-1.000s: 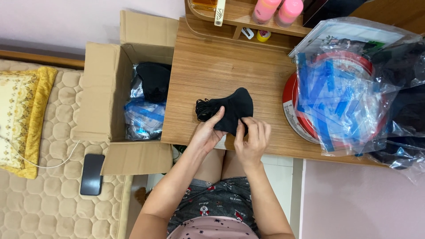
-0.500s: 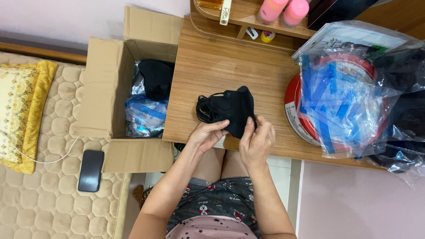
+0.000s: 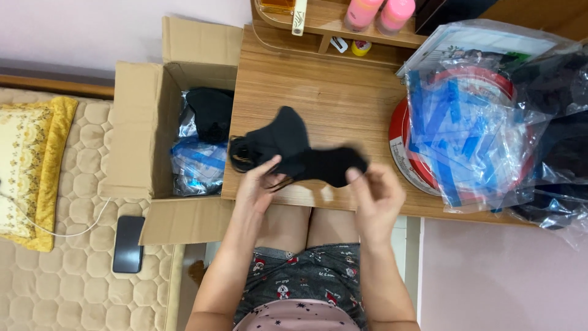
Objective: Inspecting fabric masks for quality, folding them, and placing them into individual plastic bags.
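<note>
Over the near edge of the wooden table (image 3: pixel 318 92), both my hands hold black cloth face masks. My left hand (image 3: pixel 257 184) pinches the masks (image 3: pixel 285 138) and their thin ear loops at the left. My right hand (image 3: pixel 375 195) has pulled one black mask (image 3: pixel 334 165) out to the right, gripping its right end. The pulled mask is blurred and lifted just above the tabletop. More black masks lie in the open box at my left.
An open cardboard box (image 3: pixel 138 129) with bagged items stands left of the table. A pile of clear plastic bags with blue strips (image 3: pixel 471 122) covers a red round tray at right. Pink bottles (image 3: pixel 380 12) sit on the rear shelf. A phone (image 3: pixel 128 244) lies on the quilted mat.
My hands have drawn apart: the right hand moved right, pulling one mask away from the folded stack that the left hand still holds.
</note>
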